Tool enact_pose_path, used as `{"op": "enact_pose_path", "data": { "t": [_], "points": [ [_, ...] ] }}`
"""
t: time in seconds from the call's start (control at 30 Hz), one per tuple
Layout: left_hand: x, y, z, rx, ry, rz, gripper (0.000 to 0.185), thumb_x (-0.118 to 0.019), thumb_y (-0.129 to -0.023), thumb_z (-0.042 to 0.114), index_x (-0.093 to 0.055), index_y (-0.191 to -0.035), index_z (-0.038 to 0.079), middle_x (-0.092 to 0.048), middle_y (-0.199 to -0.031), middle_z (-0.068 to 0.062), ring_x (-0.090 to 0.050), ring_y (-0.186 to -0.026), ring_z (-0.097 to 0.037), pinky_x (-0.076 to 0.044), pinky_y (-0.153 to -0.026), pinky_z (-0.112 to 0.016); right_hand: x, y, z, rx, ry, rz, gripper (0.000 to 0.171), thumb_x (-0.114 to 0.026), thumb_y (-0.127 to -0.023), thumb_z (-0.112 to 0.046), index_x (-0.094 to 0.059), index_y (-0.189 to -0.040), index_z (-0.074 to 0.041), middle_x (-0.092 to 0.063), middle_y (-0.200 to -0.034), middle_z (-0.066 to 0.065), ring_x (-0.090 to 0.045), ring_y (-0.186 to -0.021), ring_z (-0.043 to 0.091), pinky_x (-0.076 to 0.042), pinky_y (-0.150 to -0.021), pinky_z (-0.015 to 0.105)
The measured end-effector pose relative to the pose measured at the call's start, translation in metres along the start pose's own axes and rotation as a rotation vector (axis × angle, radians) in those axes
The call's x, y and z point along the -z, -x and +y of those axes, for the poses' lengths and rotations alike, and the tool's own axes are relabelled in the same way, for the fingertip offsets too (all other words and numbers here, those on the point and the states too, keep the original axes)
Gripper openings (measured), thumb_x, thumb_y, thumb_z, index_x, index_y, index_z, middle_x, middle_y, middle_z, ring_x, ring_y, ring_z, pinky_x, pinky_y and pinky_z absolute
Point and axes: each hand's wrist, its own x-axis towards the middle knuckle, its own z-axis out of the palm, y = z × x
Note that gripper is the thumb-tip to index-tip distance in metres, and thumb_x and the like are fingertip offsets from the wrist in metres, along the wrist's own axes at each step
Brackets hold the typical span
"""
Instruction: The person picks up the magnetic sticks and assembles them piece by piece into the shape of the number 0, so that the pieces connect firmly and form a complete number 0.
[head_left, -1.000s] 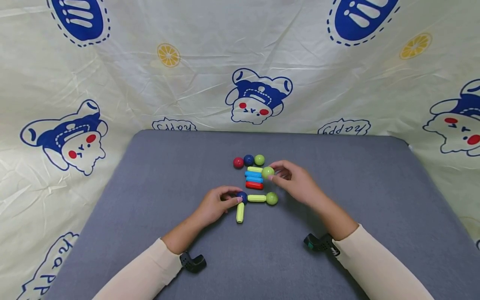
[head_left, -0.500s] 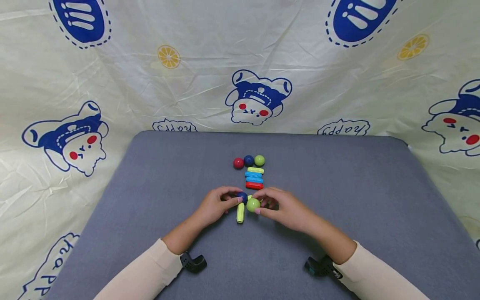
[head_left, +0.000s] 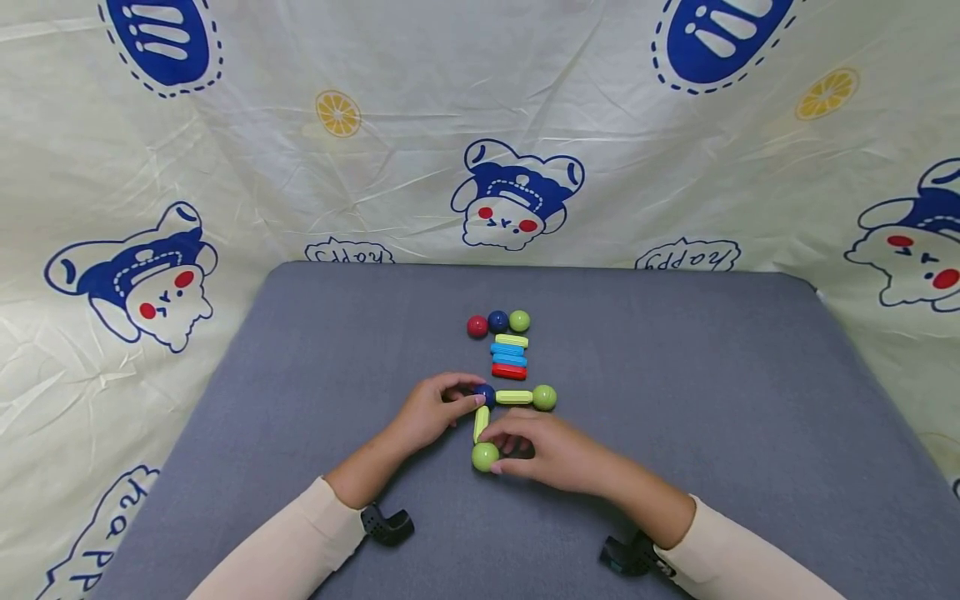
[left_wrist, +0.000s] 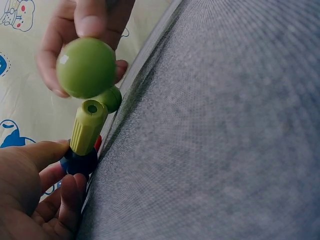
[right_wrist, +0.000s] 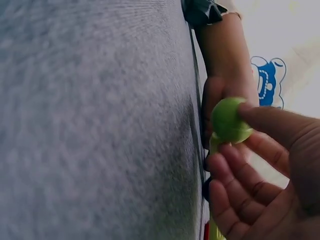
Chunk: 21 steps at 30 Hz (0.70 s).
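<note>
On the grey table (head_left: 675,375) my left hand (head_left: 471,397) pinches a dark blue ball (head_left: 485,393), the corner of an L of toy parts. A lime rod (head_left: 513,397) runs right from it to a green ball (head_left: 544,397). A second lime rod (head_left: 481,423) runs toward me. My right hand (head_left: 498,458) holds another green ball (head_left: 485,456) at that rod's near end. The left wrist view shows this green ball (left_wrist: 86,67) just off the rod's open tip (left_wrist: 87,127), above the blue ball (left_wrist: 80,162). In the right wrist view the green ball (right_wrist: 231,120) sits between my thumb and fingers.
Behind the L lie loose parts: a red ball (head_left: 477,326), a blue ball (head_left: 497,321), a green ball (head_left: 519,320), and a stack of rods, lime (head_left: 512,340), blue (head_left: 508,355) and red (head_left: 509,372). A printed cloth (head_left: 300,167) hangs around the table.
My right hand has carried a green ball from beside the rod stack toward me, down to the near end of the upright lime rod. The left hand has stayed on the blue ball.
</note>
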Motion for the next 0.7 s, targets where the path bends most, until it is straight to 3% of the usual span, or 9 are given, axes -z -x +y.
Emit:
{"op": "enact_pose_path", "data": {
  "t": [0.23, 0.7],
  "points": [
    [-0.0004, -0.0002, 0.0009, 0.003, -0.004, -0.003, 0.026, -0.076, -0.092, 0.027, -0.075, -0.117, 0.021, -0.066, -0.076, 0.000, -0.053, -0.059, -0.011, -0.045, -0.056, -0.024, -0.0049, -0.0047, 0.0001, 0.007, 0.055, -0.024, 0.031, -0.076, -0.092, -0.025, -0.070, -0.122, -0.022, -0.065, -0.103, -0.008, -0.064, -0.095, 0.008, -0.054, -0.083, 0.024],
    [-0.0003, -0.0003, -0.0002, -0.010, -0.010, -0.008, 0.027, -0.076, -0.092, 0.029, -0.075, -0.117, 0.021, -0.065, -0.075, -0.002, -0.052, -0.058, -0.010, -0.045, -0.055, -0.024, -0.0082, -0.0058, 0.0012, -0.016, 0.041, -0.037, 0.031, -0.075, -0.093, -0.025, -0.070, -0.123, -0.021, -0.065, -0.104, -0.008, -0.064, -0.095, 0.008, -0.054, -0.082, 0.023]
  ]
}}
